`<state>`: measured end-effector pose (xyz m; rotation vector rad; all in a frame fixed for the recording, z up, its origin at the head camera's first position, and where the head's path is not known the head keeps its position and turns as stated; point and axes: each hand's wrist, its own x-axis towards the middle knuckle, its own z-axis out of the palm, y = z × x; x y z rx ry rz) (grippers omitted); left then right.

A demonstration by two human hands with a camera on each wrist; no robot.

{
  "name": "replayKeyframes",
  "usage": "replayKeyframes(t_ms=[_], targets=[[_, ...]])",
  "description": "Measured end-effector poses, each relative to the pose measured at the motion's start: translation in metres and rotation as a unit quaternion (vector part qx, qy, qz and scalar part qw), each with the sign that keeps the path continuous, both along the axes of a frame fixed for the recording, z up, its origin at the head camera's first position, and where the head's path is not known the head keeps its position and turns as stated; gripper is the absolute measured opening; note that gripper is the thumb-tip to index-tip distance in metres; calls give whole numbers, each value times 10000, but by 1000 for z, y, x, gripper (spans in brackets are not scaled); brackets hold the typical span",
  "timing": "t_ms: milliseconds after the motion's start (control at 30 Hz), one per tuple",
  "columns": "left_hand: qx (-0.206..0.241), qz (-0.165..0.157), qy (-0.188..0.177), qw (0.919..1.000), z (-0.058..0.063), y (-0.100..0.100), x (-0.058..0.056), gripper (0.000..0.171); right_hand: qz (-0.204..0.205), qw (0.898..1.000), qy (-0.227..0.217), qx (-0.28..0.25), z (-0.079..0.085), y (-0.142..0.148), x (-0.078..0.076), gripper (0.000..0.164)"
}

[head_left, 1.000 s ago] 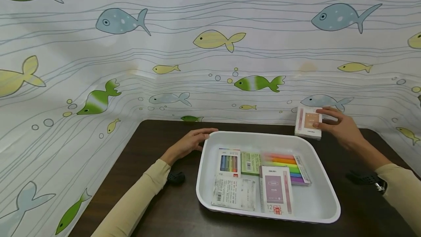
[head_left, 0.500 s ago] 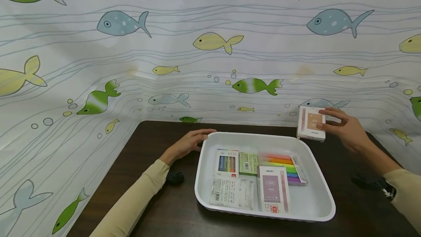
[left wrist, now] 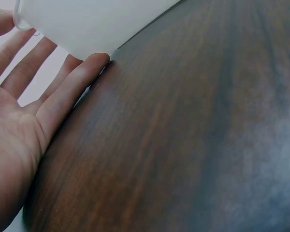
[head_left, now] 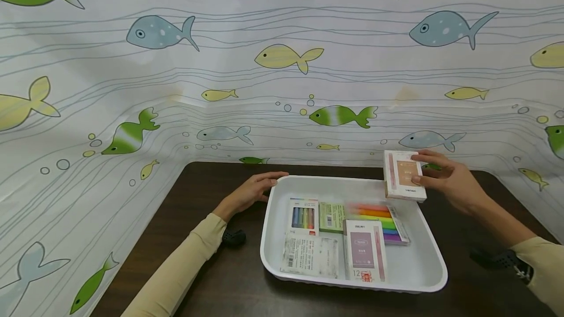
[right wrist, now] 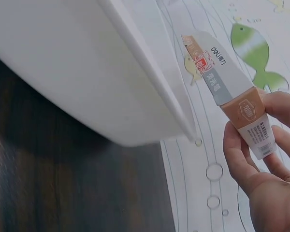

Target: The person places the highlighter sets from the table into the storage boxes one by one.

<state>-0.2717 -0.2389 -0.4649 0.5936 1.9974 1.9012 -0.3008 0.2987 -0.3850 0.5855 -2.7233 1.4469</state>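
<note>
My right hand (head_left: 458,182) pinches a white and orange highlighter box (head_left: 404,175) between thumb and fingers, over the back right corner of the white tray (head_left: 434,278). In the right wrist view the highlighter box (right wrist: 232,94) is tilted, its narrow printed side showing. My left hand (head_left: 248,194) rests at the tray's back left corner. Its fingers lie straight along the outer wall of the tray (left wrist: 96,24) in the left wrist view. Inside the tray lies a white and purple box (head_left: 364,251), near a rainbow-coloured pack (head_left: 374,214).
Also in the tray are a box with coloured sticks in its window (head_left: 304,216), a green carton (head_left: 332,216) and a white printed box (head_left: 310,256). The dark wooden table (head_left: 207,278) meets a fish-patterned sheet (head_left: 246,77) at the back and left.
My right hand has carried the highlighter box left and slightly down, from behind the tray's right corner to over its rim. The left hand stays at the tray.
</note>
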Motion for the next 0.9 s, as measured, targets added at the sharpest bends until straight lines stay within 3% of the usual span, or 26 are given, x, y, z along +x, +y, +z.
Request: replayKeyframes(t_ms=[567, 900], targets=[[-22, 2, 49, 10000, 0, -3, 1, 45, 1194, 9921, -142, -372, 2, -69, 21, 54], [-59, -93, 59, 9999, 0, -4, 1, 45, 1598, 9831, -607, -653, -2, -100, 39, 51]])
